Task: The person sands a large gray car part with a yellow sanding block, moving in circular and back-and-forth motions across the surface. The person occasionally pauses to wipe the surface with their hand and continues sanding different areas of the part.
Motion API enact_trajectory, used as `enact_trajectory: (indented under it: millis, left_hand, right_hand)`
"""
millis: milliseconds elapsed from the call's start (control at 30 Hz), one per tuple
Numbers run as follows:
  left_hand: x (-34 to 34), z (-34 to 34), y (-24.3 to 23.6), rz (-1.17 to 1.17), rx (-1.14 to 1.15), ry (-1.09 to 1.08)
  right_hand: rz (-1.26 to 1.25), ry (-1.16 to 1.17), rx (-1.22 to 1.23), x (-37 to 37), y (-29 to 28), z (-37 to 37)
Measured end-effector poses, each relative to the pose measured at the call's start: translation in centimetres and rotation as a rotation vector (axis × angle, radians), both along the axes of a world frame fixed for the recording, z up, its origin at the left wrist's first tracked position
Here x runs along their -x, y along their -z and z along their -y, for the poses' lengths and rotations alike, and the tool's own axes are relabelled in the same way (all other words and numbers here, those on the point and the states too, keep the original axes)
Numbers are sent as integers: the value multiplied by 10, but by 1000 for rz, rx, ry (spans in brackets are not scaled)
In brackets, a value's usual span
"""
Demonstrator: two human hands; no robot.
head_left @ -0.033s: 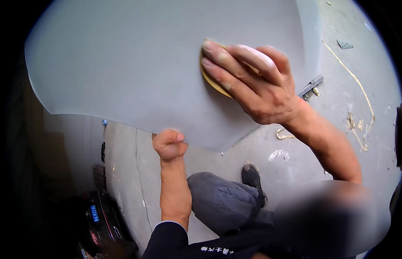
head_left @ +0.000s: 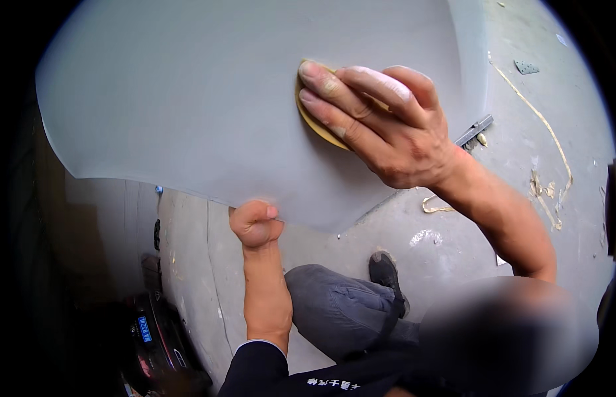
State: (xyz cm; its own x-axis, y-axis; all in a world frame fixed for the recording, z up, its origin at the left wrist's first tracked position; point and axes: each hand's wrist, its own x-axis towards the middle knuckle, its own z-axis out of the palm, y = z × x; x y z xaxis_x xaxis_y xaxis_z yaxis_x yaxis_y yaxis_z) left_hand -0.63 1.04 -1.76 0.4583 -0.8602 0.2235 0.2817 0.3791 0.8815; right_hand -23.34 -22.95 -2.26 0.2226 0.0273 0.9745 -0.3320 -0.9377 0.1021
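Slid yellow pad (head_left: 314, 126) slightly leftward across grey panel (head_left: 189, 99); likely mid-stroke. Clamped on pad with right grip (head_left: 407, 142), against panel. Clasping panel's near edge in left grip (head_left: 256, 225), thumb atop. Below, dark shoe (head_left: 384, 268) on floor (head_left: 453, 245).

- A large grey panel (head_left: 208, 112), smooth and matte, is seen across the upper part of the view, its left and lower edges gently curved.
- A thin yellow pad (head_left: 319, 129) is held against the panel's face, right of its middle; its rounded left rim is left exposed.
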Motion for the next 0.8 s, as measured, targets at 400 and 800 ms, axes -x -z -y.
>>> enact_trajectory:
  millis: [400, 800]
  left_hand:
    - [0, 5, 0, 9, -1, -94]
    - [-14, 4, 5, 44, 52, -9]
  right_hand:
    - [-152, -70, 43, 28, 28, 12]
    - [-181, -26, 53, 42, 57, 21]
